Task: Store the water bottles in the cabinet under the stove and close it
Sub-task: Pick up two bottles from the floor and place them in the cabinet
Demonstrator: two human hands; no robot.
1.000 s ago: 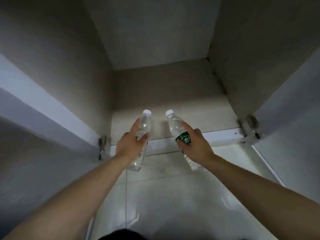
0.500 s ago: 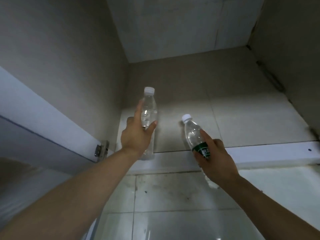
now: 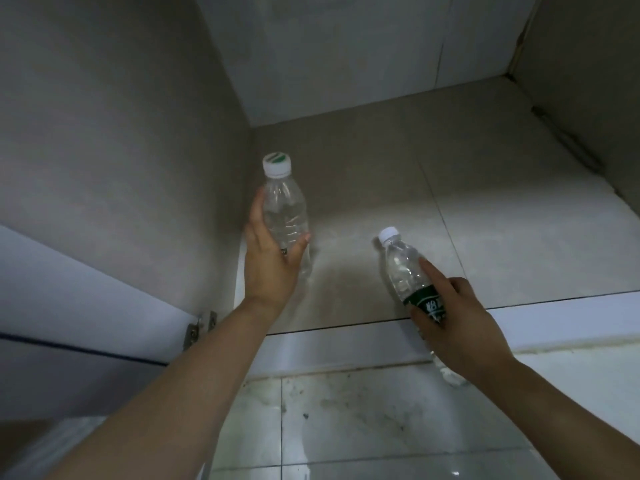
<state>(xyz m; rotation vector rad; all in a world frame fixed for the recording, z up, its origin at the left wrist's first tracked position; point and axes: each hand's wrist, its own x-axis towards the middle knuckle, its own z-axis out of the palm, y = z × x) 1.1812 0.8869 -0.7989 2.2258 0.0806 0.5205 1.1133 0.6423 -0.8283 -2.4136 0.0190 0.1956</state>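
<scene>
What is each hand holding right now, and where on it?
The left hand grips a clear water bottle round its lower body; the right hand grips the green-labelled bottle at its label band.

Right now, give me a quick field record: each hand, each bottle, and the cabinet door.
left hand: grips the clear plastic bottle with green-striped white cap, upright, inside the cabinet near its left wall
right hand: grips the clear plastic bottle with dark green label and white cap, tilted, cap end over the beige cabinet floor, base outside the cabinet
set down: left bottle cannot tell; right bottle not yet
white cabinet door: open, at the left
</scene>
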